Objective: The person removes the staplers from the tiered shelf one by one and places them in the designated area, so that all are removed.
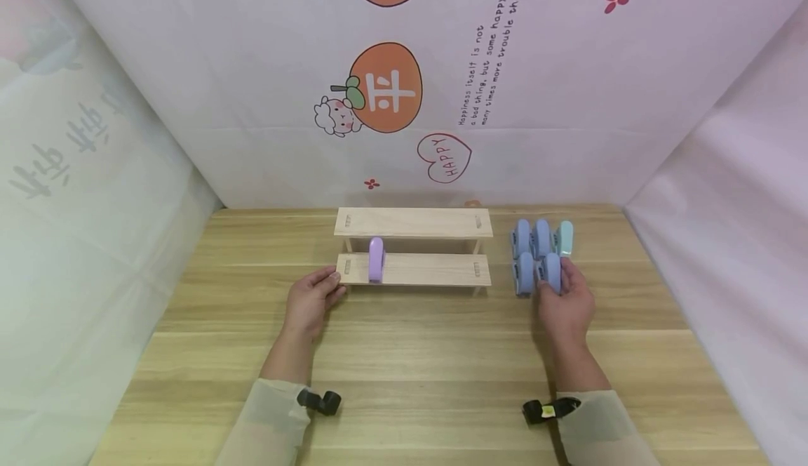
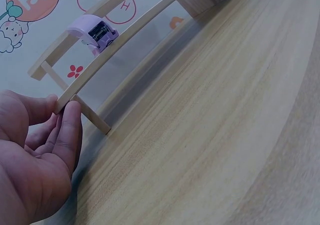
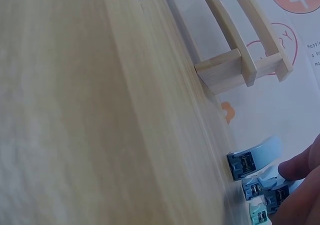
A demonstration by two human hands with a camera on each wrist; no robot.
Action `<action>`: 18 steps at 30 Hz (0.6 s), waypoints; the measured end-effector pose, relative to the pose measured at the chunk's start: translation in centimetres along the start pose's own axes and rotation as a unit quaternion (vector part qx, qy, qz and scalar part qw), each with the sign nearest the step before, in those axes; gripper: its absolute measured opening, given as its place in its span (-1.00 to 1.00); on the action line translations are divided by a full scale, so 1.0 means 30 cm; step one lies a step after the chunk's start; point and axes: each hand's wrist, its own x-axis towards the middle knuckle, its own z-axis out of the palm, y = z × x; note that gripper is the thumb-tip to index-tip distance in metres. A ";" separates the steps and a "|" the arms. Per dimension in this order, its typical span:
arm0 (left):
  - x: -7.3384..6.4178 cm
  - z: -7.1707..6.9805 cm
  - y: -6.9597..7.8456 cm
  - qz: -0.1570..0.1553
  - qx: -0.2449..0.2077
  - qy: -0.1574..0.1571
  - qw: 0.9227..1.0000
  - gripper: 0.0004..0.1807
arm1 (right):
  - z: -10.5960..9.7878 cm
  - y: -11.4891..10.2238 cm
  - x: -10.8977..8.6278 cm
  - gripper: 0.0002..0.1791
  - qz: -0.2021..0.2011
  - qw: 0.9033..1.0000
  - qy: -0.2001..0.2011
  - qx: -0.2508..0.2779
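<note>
A two-tier wooden rack (image 1: 429, 269) stands at the back of the table. One purple plastic clip (image 1: 376, 259) sits on its lower board, towards the left end. My left hand (image 1: 312, 301) pinches that board's left end, thumb on top and fingers beneath, as the left wrist view confirms. To the rack's right, several blue clips (image 1: 522, 238) and one mint-green clip (image 1: 564, 238) stand in two rows. My right hand (image 1: 568, 304) holds the front right blue clip (image 1: 550, 269) between thumb and fingers. Part of that clip is hidden by the hand.
The rack's upper board (image 1: 413, 222) is higher and farther back. A printed white cloth (image 1: 543, 164) hangs directly behind the table (image 1: 416, 368), and more white cloth closes off both sides. Dark camera mounts (image 1: 318, 401) sit on both wrists.
</note>
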 end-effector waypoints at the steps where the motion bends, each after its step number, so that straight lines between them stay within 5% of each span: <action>1: 0.000 0.000 -0.001 0.001 0.002 -0.001 1.000 -0.59 | 0.000 0.001 0.000 -0.25 0.001 1.000 0.000 0.000; 18: 0.000 0.001 0.003 -0.002 0.008 -0.002 1.000 -0.56 | -0.002 0.018 0.026 -0.22 0.051 0.998 -0.029 -0.003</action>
